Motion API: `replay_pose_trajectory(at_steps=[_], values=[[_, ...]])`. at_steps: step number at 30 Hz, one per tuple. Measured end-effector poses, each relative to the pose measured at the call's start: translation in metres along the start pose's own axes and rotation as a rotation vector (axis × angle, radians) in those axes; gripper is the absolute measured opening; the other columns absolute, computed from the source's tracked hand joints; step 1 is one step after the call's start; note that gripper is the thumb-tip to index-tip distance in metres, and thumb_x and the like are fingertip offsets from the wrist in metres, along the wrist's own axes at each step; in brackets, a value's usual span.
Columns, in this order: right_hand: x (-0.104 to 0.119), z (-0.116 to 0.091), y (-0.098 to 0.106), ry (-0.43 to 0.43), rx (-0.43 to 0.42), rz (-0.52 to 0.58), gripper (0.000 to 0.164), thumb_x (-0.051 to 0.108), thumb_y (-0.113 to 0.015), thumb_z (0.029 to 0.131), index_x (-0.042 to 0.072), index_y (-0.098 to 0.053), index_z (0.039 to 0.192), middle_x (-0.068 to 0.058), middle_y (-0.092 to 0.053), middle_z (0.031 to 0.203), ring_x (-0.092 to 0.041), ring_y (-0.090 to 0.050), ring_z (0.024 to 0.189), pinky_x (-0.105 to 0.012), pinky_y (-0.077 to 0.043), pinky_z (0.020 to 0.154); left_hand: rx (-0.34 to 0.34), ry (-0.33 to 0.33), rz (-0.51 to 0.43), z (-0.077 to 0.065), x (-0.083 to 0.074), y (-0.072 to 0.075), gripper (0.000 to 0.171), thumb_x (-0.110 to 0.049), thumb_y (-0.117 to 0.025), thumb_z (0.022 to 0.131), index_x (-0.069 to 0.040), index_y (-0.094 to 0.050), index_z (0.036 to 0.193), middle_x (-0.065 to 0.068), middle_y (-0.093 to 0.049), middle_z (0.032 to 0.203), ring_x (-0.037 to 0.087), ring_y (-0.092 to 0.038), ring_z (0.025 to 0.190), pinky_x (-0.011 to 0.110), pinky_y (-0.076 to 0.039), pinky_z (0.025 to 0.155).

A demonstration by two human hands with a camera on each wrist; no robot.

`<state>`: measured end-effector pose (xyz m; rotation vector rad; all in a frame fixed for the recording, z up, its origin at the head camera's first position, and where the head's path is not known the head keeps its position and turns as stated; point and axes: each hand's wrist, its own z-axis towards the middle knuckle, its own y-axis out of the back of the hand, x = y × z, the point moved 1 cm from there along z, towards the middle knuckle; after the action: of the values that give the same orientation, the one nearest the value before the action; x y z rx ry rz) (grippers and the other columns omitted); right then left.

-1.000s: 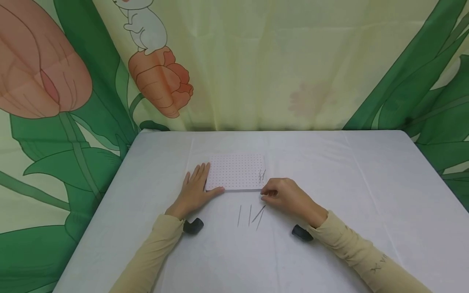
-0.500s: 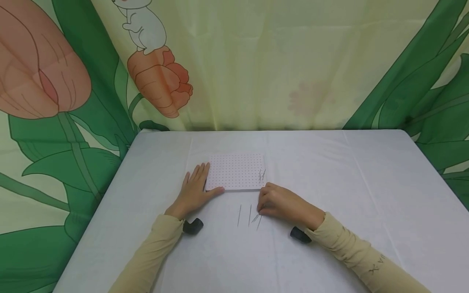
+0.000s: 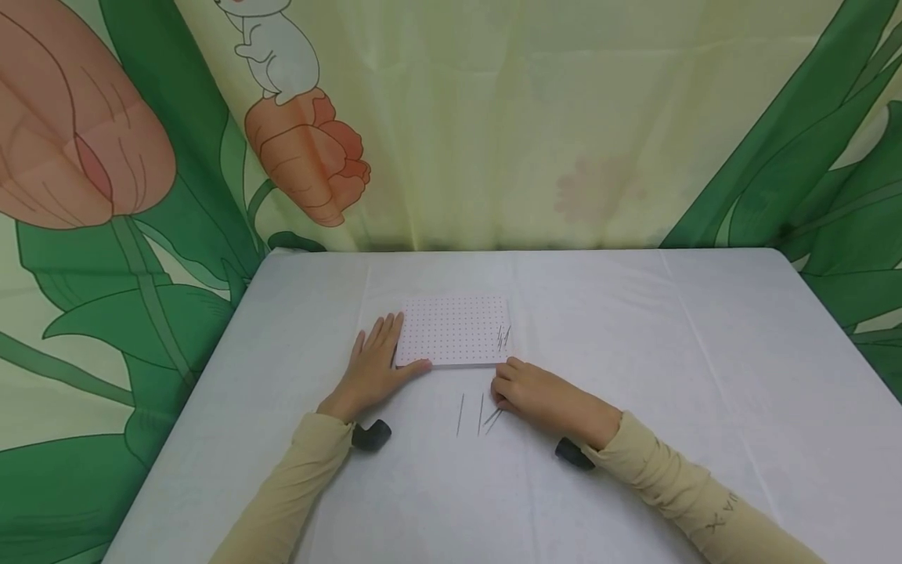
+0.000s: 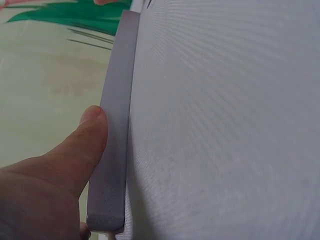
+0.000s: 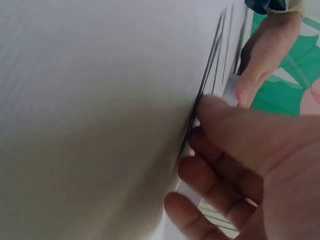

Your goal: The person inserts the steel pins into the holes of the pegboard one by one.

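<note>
A white board with a grid of small holes lies on the table. Several thin dark pins stand in its right side. My left hand has its fingers straight along the board's left edge, and the thumb touches the front edge. In front of the board's right corner, my right hand pinches a thin dark pin low over the cloth. Its fingertips partly cover this pin and one beside it. Two more loose pins lie apart to the left, one being the leftmost pin.
A white cloth covers the table. Black wrist cameras sit under both cuffs, close to the tabletop. Behind the table hangs a printed curtain with plants and a rabbit.
My right hand has come down and slightly left from beside the board's corner to the loose pins. The pin at the right has shifted to lie alongside its neighbour. The left hand stays still.
</note>
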<state>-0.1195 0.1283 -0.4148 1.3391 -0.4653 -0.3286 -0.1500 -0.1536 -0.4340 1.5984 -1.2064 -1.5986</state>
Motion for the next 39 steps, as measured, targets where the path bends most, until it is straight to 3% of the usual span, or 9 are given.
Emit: replay_pose_trajectory(at_steps=[10, 24, 33, 39], values=[[0.0030, -0.0028, 0.0039, 0.059, -0.002, -0.115, 0.013, 0.011, -0.072, 0.089, 0.010, -0.060, 0.084, 0.003, -0.050, 0.080, -0.013, -0.049, 0.078, -0.024, -0.047, 0.070, 0.000, -0.006, -0.004, -0.0008, -0.0003, 0.0019, 0.106, -0.068, -0.058, 0.088, -0.009, -0.008, 0.160, 0.012, -0.008, 0.167, 0.030, -0.002, 0.155, 0.054, 0.004, 0.123], [0.0026, -0.0047, 0.0020, 0.097, -0.044, -0.127, 0.015, 0.009, -0.073, 0.087, 0.011, -0.060, 0.080, 0.003, -0.052, 0.076, -0.012, -0.051, 0.074, -0.023, -0.047, 0.067, -0.004, -0.009, 0.012, -0.0006, -0.0015, 0.0016, 0.106, -0.068, -0.058, 0.088, -0.008, -0.008, 0.160, 0.012, -0.009, 0.167, 0.030, -0.002, 0.155, 0.055, 0.003, 0.122], [0.0017, -0.0005, 0.0042, 0.099, -0.001, -0.073, 0.015, 0.007, -0.071, 0.085, 0.013, -0.060, 0.077, 0.005, -0.053, 0.074, -0.012, -0.052, 0.073, -0.023, -0.049, 0.070, 0.003, -0.003, 0.013, -0.0006, -0.0002, 0.0009, 0.106, -0.067, -0.058, 0.088, -0.009, -0.008, 0.160, 0.012, -0.008, 0.167, 0.030, -0.002, 0.155, 0.055, 0.004, 0.122], [0.0021, -0.0003, 0.0089, 0.098, -0.028, -0.007, 0.021, 0.001, -0.069, 0.083, 0.014, -0.055, 0.075, 0.007, -0.049, 0.070, -0.009, -0.048, 0.070, -0.018, -0.044, 0.066, 0.004, 0.001, 0.013, -0.0007, -0.0009, 0.0015, 0.106, -0.068, -0.058, 0.088, -0.009, -0.007, 0.160, 0.011, -0.007, 0.167, 0.030, 0.000, 0.155, 0.054, 0.005, 0.123]])
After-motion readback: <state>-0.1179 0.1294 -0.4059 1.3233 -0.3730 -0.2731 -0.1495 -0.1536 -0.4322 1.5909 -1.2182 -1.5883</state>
